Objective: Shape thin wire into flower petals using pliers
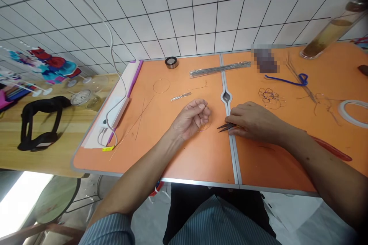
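Observation:
My left hand (192, 118) rests on the orange table (178, 153) with its fingers curled shut, pinching a thin wire loop (204, 127) that hangs just below the fingertips. My right hand (253, 121) lies palm down beside it, covering the handles of small dark pliers (225, 126) whose tips point left toward the loop. The two hands are a few centimetres apart, either side of the table's centre seam.
A bundle of straight wires (220, 69), a tape roll (171, 62), a wire ring (161, 85), a wire flower shape (270, 97), a blue cord (290, 80), a red-handled tool (330, 149) and a white tape ring (355, 111) lie around. A white power strip (117, 109) sits at the left edge.

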`<action>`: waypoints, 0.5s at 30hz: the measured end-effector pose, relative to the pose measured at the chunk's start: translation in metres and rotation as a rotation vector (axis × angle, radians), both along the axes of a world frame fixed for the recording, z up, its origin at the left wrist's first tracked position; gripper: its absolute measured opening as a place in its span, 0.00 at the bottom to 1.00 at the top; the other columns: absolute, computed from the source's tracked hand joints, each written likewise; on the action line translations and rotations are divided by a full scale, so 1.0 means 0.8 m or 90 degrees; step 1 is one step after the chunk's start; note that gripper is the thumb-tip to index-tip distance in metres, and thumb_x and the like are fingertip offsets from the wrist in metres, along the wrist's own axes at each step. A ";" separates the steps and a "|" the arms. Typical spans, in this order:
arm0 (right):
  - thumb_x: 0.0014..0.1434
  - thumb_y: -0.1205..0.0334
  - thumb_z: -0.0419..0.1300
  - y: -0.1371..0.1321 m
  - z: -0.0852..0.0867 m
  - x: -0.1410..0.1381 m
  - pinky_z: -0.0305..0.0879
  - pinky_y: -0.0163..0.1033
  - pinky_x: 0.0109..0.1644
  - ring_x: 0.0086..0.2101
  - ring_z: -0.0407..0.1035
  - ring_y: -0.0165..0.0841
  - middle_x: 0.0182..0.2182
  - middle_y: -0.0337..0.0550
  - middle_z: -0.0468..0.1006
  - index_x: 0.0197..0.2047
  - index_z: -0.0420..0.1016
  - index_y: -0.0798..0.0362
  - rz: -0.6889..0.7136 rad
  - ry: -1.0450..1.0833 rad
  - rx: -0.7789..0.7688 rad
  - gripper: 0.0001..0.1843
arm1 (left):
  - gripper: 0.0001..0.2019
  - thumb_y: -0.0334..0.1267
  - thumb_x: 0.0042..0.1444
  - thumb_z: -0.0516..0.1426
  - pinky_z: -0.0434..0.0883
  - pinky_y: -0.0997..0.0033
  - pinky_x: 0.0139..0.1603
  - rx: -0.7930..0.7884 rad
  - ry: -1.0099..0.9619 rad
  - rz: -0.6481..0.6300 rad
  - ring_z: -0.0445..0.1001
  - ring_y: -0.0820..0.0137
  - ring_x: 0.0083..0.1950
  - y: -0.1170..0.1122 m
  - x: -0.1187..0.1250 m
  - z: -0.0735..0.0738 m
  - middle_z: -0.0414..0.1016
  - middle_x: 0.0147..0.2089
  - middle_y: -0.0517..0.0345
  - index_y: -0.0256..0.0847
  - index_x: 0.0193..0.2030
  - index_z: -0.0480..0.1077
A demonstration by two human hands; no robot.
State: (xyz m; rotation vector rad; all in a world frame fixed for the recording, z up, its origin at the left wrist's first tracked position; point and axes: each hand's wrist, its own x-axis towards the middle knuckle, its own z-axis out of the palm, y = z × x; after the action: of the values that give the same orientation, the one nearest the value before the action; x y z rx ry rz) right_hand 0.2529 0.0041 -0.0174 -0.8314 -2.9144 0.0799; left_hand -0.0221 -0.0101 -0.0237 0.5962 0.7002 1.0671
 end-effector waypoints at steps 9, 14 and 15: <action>0.70 0.56 0.67 -0.031 -0.002 -0.047 0.71 0.44 0.41 0.36 0.77 0.37 0.37 0.42 0.83 0.42 0.78 0.49 -0.233 0.394 -0.165 0.06 | 0.11 0.37 0.55 0.73 0.78 0.68 0.56 0.037 0.073 0.072 0.86 0.67 0.48 -0.012 0.011 0.003 0.89 0.47 0.51 0.40 0.37 0.77; 0.60 0.60 0.72 -0.050 0.002 -0.084 0.73 0.40 0.36 0.29 0.75 0.32 0.33 0.36 0.82 0.41 0.72 0.47 -0.268 0.508 -0.311 0.12 | 0.10 0.36 0.54 0.73 0.77 0.69 0.57 0.039 0.032 0.072 0.84 0.69 0.50 -0.016 0.019 0.004 0.88 0.53 0.52 0.39 0.35 0.77; 0.61 0.61 0.71 -0.051 0.002 -0.087 0.73 0.40 0.36 0.29 0.75 0.32 0.32 0.36 0.81 0.40 0.72 0.47 -0.269 0.525 -0.305 0.10 | 0.10 0.36 0.54 0.73 0.77 0.69 0.55 0.043 0.033 0.072 0.84 0.70 0.49 -0.016 0.019 0.004 0.88 0.53 0.52 0.39 0.35 0.77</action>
State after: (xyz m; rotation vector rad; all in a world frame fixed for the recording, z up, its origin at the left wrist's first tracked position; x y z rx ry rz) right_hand 0.1835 -0.0366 -0.0160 -1.1118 -1.9242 0.8717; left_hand -0.0067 -0.0232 -0.0205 0.6506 0.7533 1.1880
